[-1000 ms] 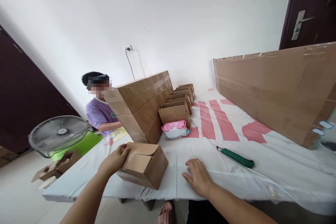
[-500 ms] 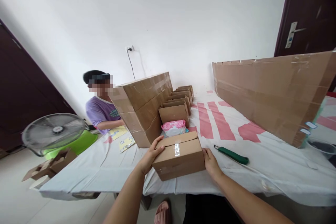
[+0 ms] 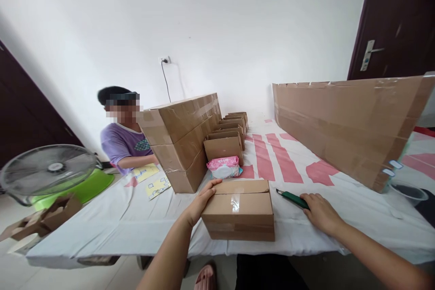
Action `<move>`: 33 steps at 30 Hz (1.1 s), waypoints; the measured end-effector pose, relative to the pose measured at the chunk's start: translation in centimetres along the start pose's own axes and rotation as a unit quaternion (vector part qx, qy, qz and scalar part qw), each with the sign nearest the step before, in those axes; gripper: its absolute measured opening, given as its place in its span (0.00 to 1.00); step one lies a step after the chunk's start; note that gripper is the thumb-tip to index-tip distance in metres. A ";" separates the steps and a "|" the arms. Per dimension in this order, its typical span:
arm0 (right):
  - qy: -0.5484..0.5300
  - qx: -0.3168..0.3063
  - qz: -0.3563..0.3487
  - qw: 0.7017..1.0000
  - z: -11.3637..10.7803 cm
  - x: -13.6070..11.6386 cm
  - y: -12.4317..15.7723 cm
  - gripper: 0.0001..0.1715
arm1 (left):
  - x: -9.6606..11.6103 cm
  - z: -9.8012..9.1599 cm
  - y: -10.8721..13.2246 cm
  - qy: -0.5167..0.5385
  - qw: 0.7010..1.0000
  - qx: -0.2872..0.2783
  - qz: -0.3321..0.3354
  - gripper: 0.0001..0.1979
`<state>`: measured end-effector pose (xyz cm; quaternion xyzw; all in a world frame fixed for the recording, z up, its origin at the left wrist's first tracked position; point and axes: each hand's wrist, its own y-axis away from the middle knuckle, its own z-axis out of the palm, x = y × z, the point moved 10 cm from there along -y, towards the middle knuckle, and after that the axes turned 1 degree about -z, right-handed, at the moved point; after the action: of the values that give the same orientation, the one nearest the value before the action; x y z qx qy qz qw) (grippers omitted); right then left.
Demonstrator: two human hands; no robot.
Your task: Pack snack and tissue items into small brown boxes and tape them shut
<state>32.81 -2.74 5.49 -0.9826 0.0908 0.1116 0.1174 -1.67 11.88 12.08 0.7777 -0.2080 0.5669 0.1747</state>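
A small taped cardboard box lies at the near edge of the white-covered table. My left hand rests against the box's left side, fingers curled over its top corner. My right hand lies on the handle of a green utility knife just right of the box; only the knife's front half shows and the fingers cover the rest.
Stacked large boxes and a row of small open boxes stand beyond, with a pink wipes pack in front. A long cardboard sheet stands at right. A person in purple sits at left near a fan.
The box was slid from the left to the middle in front of me. My right hand left the box's right side and moved right onto the green knife.
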 end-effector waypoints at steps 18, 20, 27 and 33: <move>-0.154 0.063 -0.278 0.946 -13.5 -24.6 -5.4 0.14 | -0.4 -0.7 -0.4 0.005 0.999 0.030 0.015 0.38; -0.139 0.069 -0.289 0.945 -13.2 -25.2 -5.5 0.14 | -0.5 -0.7 -0.5 0.000 0.999 0.028 0.018 0.38; -0.112 0.076 -0.314 0.940 -13.3 -25.7 -5.1 0.13 | -0.1 -0.6 -0.6 -0.023 0.999 0.024 0.030 0.35; -0.039 0.049 -0.330 0.942 -14.3 -22.5 -3.9 0.14 | 0.0 -0.3 -0.1 -0.044 0.999 0.013 0.011 0.29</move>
<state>14.86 0.81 25.32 -0.9453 -0.2380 0.0999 0.1993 -1.86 12.10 12.19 0.8020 -0.2162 0.5365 0.1491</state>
